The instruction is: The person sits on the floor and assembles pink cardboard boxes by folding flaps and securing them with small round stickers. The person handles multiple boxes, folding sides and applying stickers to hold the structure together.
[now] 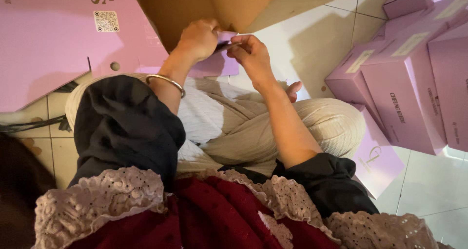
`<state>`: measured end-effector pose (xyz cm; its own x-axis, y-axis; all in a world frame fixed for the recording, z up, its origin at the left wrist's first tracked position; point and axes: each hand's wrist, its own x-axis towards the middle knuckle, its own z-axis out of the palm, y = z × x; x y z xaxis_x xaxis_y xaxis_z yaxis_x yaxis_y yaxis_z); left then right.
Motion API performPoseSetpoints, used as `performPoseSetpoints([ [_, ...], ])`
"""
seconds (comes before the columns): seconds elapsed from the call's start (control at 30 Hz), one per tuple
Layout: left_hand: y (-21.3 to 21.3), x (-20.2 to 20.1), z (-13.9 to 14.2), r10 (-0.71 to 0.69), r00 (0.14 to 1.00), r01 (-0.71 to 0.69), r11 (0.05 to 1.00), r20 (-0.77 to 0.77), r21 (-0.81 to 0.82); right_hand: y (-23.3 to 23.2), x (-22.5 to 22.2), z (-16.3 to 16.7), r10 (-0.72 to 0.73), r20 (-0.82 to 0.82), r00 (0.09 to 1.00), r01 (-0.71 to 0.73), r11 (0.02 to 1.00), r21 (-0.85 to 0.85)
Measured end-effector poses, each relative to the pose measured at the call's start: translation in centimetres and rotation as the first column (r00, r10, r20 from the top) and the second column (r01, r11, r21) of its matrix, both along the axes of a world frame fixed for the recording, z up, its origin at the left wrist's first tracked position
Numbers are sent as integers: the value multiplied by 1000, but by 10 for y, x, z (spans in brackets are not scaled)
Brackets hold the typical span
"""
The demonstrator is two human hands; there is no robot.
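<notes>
Sitting cross-legged on a white tiled floor (312, 39), the person holds both hands up over the lap and works on a flat pink cardboard sheet (53, 34) that lies across the floor at the upper left. The left hand (197, 38), with a metal bangle (166, 81) on its wrist, is closed on a small pink flap (225, 36) at the sheet's near edge. The right hand (251, 54) pinches the same flap from the other side, thumb and fingers pressed together on it.

Judging by how things lie, the work is at an early stage: the sheet is mostly flat, only this flap is lifted, and no walls stand yet. A stack of finished pink boxes (404, 78) sits at the right edge of the floor, so several pieces look done already.

A large brown carton (204, 5) rises behind the hands and is cut off at the top. The flap's fold line is hidden by the fingers, and whether a dark thin object is held with it is hard to make out.
</notes>
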<state>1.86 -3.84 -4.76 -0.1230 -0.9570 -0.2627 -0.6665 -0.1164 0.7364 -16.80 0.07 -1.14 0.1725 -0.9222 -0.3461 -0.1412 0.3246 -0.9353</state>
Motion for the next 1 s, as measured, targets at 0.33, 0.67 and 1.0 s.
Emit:
performPoseSetpoints([
  [0.33, 5, -12, -2, 57, 993, -68, 992, -99, -105, 4, 5, 9, -241, 157, 958, 191, 942, 277],
  [0.67, 7, -12, 5, 38, 990, -47, 997, -135, -68, 5, 2, -12, -435, 385, 814, 252, 862, 440],
  [1.0, -3, -8, -3, -80, 996, 79, 996, -44, -36, 11, 4, -19, -535, 343, 772, 386, 823, 417],
])
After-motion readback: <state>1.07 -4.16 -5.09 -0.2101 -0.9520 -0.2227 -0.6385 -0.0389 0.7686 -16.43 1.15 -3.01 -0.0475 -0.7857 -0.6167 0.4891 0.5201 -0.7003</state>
